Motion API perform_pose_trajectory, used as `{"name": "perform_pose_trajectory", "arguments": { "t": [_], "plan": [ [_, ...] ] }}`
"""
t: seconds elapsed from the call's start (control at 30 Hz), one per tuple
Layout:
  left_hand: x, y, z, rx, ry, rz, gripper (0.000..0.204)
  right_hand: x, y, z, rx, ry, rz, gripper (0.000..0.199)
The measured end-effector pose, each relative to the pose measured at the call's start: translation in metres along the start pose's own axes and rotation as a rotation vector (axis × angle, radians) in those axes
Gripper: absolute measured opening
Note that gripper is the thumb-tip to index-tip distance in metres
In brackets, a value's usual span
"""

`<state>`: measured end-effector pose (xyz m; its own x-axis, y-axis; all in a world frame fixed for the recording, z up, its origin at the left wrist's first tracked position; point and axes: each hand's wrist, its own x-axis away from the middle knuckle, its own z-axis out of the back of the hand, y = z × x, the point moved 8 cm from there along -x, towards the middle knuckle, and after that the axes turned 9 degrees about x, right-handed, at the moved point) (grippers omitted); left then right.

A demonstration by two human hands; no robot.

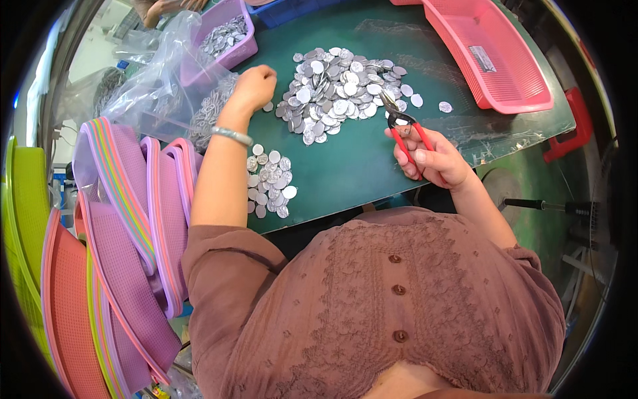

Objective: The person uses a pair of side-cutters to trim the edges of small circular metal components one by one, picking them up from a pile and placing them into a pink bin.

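Observation:
My right hand point(432, 156) is wrapped round the red handles of a pair of pliers point(403, 123), whose metal jaws point away from me at the edge of a large pile of silvery oval discs point(339, 90). My left hand point(256, 88), with a pale bangle at its wrist, has its fingers curled. It hovers between that pile and a clear plastic bag point(156, 73); whatever its fingertips hold is hidden. Grey metal links point(211, 113) lie by the bag, beside my left wrist. A smaller group of silvery discs point(269, 183) lies near the table's front edge, right of my left forearm.
The pieces lie on a dark green table point(332, 179). A purple basket point(247, 50) of grey metal parts stands at the far left, a pink basket point(525, 80) at the right. Stacked colourful baskets point(123, 259) crowd my left side. Another person's hands point(156, 12) show at the far left.

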<state>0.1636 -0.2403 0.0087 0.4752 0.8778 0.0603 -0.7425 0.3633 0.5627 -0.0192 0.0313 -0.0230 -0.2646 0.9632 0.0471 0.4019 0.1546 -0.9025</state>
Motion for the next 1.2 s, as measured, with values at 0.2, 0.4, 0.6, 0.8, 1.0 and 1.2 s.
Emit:
{"name": "perform_pose_trajectory", "arguments": {
  "t": [0.2, 0.4, 0.6, 0.8, 1.0, 1.2],
  "plan": [
    [0.035, -0.010, -0.015, -0.278, -0.071, 0.006, 0.030, 0.000, -0.001, -0.001, 0.007, -0.001, 0.012, 0.055],
    [0.044, -0.015, -0.014, -0.178, 0.023, 0.038, 0.021, 0.001, -0.001, 0.002, 0.028, 0.019, 0.033, 0.055],
    [0.056, -0.042, -0.004, -0.008, 0.241, 0.084, 0.024, 0.000, 0.000, -0.002, 0.084, 0.040, 0.004, 0.065],
    [0.107, 0.007, -0.030, 1.244, 0.037, 0.249, 0.024, 0.002, -0.003, 0.000, 0.034, 0.024, 0.029, 0.054],
    [0.138, 0.040, -0.062, 1.558, -0.046, 0.173, 0.016, 0.000, -0.002, -0.002, 0.042, 0.001, 0.032, 0.052],
    [0.152, 0.062, -0.076, 1.758, -0.138, 0.240, 0.011, 0.000, 0.001, -0.001, 0.140, 0.067, -0.025, 0.058]
  ]
}}
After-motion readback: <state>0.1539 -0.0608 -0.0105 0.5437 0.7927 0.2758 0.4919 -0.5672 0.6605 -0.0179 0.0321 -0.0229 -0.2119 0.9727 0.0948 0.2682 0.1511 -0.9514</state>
